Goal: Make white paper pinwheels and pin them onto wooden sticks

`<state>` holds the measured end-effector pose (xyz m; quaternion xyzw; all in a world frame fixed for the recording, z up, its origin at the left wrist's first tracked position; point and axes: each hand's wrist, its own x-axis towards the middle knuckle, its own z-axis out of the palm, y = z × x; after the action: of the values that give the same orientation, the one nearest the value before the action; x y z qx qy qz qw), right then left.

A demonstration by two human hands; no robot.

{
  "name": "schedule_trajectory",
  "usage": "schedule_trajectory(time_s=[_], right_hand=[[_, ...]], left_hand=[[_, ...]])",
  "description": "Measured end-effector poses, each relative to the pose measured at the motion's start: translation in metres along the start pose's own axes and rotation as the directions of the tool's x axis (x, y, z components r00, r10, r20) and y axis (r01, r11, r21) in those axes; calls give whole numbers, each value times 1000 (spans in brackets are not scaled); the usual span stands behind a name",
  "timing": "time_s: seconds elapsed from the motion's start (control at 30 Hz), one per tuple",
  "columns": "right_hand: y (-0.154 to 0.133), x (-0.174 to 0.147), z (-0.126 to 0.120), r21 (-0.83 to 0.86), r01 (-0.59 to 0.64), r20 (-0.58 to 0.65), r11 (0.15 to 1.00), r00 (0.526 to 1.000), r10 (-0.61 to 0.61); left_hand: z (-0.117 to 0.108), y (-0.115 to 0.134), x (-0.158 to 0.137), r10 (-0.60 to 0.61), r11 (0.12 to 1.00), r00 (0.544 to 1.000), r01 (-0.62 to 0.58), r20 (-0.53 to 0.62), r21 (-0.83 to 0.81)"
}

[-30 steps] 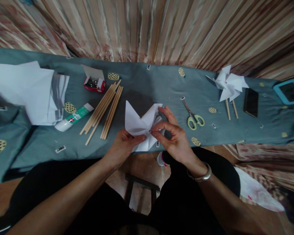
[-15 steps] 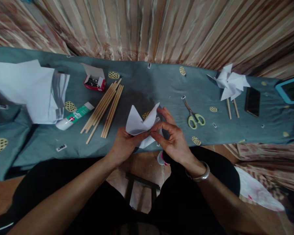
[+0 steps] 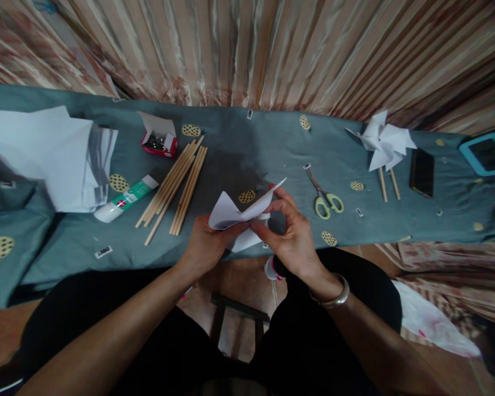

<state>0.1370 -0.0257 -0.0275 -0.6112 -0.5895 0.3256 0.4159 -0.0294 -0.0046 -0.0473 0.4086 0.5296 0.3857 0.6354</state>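
Between my hands is a white paper pinwheel (image 3: 247, 213) with its blades bent up, held over the front part of the cloth-covered table. My left hand (image 3: 208, 241) pinches its left side, the thumb lying along the lower fold. On the right, my right hand (image 3: 293, 234) is closed on the paper near its centre, thumb and index finger meeting there while the other fingers rest behind a raised blade. Whether a pin sits between those fingertips is too small to tell.
Wooden sticks (image 3: 173, 184), a glue stick (image 3: 126, 199), an opened red box of metal pins (image 3: 160, 144) and stacked white paper (image 3: 45, 154) lie left. To the right are green-handled scissors (image 3: 328, 201), finished pinwheels on sticks (image 3: 383, 140), a phone (image 3: 422, 171) and a blue-framed device (image 3: 489, 154).
The pinwheel has tipped, so its blades look flatter and its right blade points further right. Both hands keep their hold, and the right fingers have shifted slightly around the centre.
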Motion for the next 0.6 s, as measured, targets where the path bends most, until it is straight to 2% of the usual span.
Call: schedule_trajectory(time_s=[0.1,0.27,0.43,0.6], right_hand=[[3,1,-2,-2,12,6,1000,1000,-12],[8,6,-8,86,-24,146,996,989,11],[13,11,-11,159,-150,200,976,973,117],[15,12,-12,253,-288,276,924,937,216]], left_hand=[[-1,-2,1,22,1000,1000,-22,20,9],[0,2,0,-9,1000,999,8,36,13],[1,6,-2,-15,1000,999,15,34,0],[0,5,-2,6,1000,999,-6,50,13]])
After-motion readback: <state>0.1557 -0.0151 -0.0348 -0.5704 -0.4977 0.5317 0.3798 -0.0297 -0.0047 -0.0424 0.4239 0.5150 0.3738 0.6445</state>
